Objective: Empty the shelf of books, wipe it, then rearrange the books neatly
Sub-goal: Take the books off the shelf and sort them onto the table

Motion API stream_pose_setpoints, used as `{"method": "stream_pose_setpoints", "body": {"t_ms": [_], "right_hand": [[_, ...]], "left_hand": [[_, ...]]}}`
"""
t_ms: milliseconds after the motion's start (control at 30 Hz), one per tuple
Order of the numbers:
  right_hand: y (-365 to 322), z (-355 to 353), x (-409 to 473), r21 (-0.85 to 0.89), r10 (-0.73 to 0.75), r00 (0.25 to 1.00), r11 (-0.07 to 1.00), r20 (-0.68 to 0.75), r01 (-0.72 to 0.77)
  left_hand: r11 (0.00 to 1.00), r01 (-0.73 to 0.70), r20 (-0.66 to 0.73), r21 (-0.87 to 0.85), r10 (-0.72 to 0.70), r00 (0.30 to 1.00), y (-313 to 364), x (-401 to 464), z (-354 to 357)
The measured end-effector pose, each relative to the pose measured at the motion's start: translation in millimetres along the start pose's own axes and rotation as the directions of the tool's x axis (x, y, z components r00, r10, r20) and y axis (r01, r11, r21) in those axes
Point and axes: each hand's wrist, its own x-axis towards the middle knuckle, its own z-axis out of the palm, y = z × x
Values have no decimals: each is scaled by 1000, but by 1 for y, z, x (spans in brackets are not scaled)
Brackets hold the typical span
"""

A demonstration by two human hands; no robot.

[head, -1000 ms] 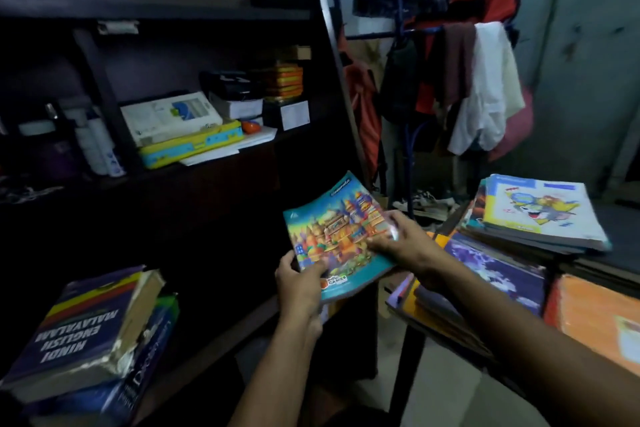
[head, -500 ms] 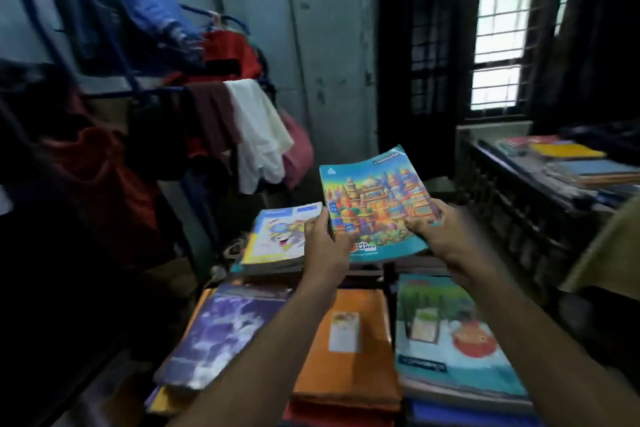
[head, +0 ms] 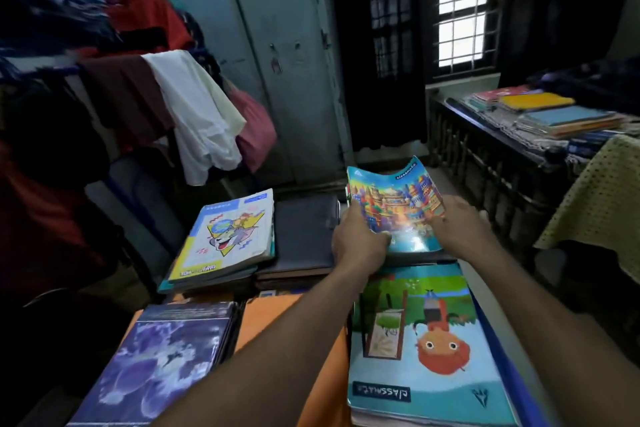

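Hands [head: 408,236] grip castle notebook [head: 394,204] above stacks.

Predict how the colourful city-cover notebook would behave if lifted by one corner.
The city-cover notebook probably flops: its top edge already curls while the left hand and right hand hold it. It looks thin, so likely light. Its glossy cover shows glare, so it may slide on the stack.

Book stacks [head: 426,340] cover the support beneath — its surface hidden; another table [head: 485,125] by the window holds notebooks [head: 554,114].
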Motion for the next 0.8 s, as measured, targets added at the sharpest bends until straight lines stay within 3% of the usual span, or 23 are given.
{"method": "stream_pose_setpoints", "body": {"t_ms": [200, 300, 433, 567, 800], "right_hand": [[-46, 0, -13, 245, -78, 997, 966, -5, 77], [-76, 11, -15, 344, -96, 993, 936, 65, 68], [-109, 35, -21, 279, -156, 969, 955, 193, 98], [-135, 53, -27, 299, -195, 949, 947, 248, 116], [-140, 71, -42, 172, -367, 884, 929, 290, 329]], "left_hand": [[989, 7, -75, -145, -18, 997, -6, -3, -37], [983, 43, -64, -179, -55, 996, -19, -2, -66], [981, 159, -103, -114, -171, 980, -44, 1, -99], [986, 154, -201, -58, -163, 966, -57, 1, -122], [978, 194, -294, 74, -165, 941, -62, -2, -143]]}}
